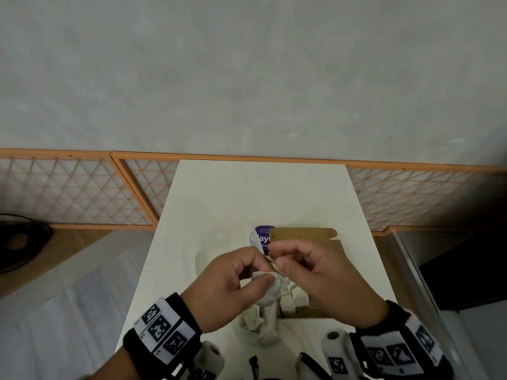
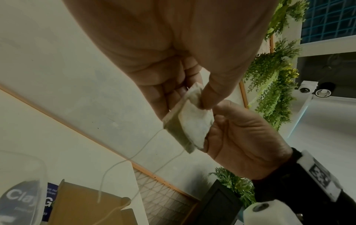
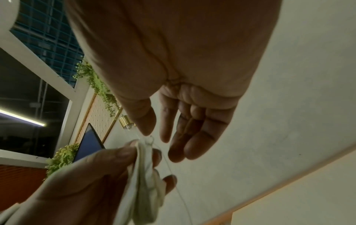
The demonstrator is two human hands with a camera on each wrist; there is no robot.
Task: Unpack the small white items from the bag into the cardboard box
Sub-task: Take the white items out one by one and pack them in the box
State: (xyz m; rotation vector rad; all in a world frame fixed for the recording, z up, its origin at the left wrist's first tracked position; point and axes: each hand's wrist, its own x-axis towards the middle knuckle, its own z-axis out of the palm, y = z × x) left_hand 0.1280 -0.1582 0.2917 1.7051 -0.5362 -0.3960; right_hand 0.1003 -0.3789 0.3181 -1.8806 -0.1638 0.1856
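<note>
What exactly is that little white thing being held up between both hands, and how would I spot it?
Start at the pale table and find the brown cardboard box near its middle. In front of the box, the left hand pinches a small white pouch, with the right hand close beside it. Unlike the pouches lying in the box, it is lifted up and trails thin strings.

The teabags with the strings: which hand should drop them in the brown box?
Probably the left hand: it already pinches the teabags. The right hand, nearer the cardboard box, only touches them with its fingertips.
</note>
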